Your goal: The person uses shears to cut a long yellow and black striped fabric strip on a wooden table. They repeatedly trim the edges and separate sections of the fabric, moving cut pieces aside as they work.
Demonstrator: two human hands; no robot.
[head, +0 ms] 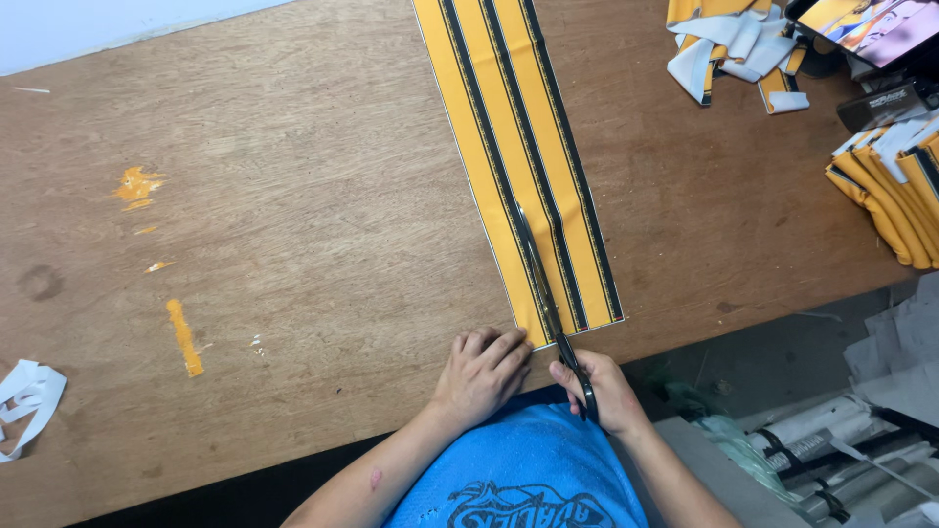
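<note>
Right hand (602, 389) grips steel scissors (544, 293); left hand (481, 374) flat, pinning striped yellow fabric (518, 156).

A long fabric strip (518, 166) lies on the worktop (293, 196), running from the far edge toward the person at the near edge. Scissors (544, 293) lie along the strip's near end, blades pointing away. The right hand (599, 389) holds the scissor handles at the near edge; the left hand (481, 374) rests just left of it, touching the strip's near corner. A heap of cut pieces (738, 44) lies at the far right, folded strips (895, 191) at the right edge, loose scraps (27, 396) at the left edge.
</note>
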